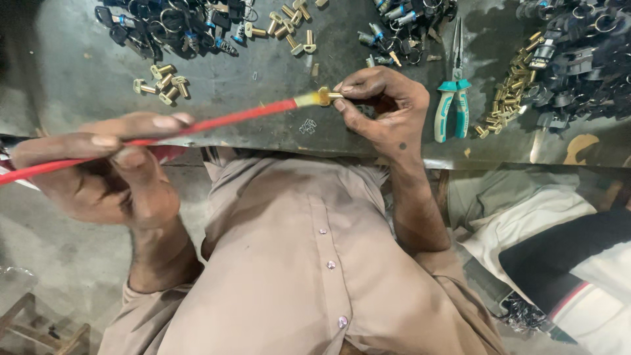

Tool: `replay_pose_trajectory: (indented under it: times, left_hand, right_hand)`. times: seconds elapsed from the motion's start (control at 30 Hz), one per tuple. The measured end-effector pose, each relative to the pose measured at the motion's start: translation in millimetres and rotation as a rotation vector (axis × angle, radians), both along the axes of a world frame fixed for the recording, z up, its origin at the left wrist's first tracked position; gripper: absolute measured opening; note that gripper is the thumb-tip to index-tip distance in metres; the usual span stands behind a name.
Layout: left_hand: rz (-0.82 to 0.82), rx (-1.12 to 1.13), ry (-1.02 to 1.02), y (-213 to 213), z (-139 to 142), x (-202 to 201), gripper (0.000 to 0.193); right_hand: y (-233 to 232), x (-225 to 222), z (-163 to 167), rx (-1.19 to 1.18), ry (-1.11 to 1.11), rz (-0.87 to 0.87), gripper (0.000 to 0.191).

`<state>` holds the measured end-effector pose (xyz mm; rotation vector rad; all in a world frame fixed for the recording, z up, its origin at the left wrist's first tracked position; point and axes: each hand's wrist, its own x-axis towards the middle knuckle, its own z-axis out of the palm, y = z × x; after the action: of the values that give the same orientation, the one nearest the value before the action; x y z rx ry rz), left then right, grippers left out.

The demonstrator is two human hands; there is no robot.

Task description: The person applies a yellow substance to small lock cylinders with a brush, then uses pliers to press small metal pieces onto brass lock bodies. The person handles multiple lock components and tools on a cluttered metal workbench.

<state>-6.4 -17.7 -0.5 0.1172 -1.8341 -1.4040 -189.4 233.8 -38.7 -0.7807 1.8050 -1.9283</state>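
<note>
Brush meets brass piece over metal table

Fingers of the left hand (108,174) are closed around the handle of a long red brush (217,121), thumb on top and the other fingers curled beneath it. The handle runs up and to the right from that hand, and its pale bristles touch a small brass piece (327,96). The right hand (384,108) grips that piece, pinched between thumb and fingertips, with the remaining fingers curled in. Brass piece and brush tip are held above the near part of a dark, scuffed metal table (263,66), close to its front edge.

On the table just right of the right hand lie pliers with teal handles (453,105), jaws pointing away from the person. Loose brass pieces lie in small groups: one to the upper left (163,82), one near the top middle (289,26), and a denser heap to the right of the pliers (509,98). Piles of dark keys and lock parts sit along the far edge at the left (171,26), middle (401,23) and right (578,59). The person's tan buttoned shirt (296,263) fills the lower middle. Another person's white and dark clothing (559,256) shows at lower right.
</note>
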Motion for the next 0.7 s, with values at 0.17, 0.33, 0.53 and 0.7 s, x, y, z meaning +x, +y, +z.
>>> replay_pose_trajectory:
  times: [0.17,0.33,0.53,0.7]
  left_hand:
    - [0.018,-0.031,0.012,-4,-3,3,0.018]
    - [0.002,-0.033,0.111,-13,-13,1,0.019]
    - [0.031,-0.063,0.022,-10,-8,12,0.022]
    - [0.072,0.044,0.013,-8,-5,16,0.026]
  right_hand:
    - [-1,-1,0,0.001,0.035,-0.014,0.018]
    - [1,2,1,-0.004,0.052,0.000,0.019]
    - [-6,-8,-4,-0.005,0.033,0.025,0.020]
    - [-8,-12,-4,-0.017,0.043,0.023,0.023]
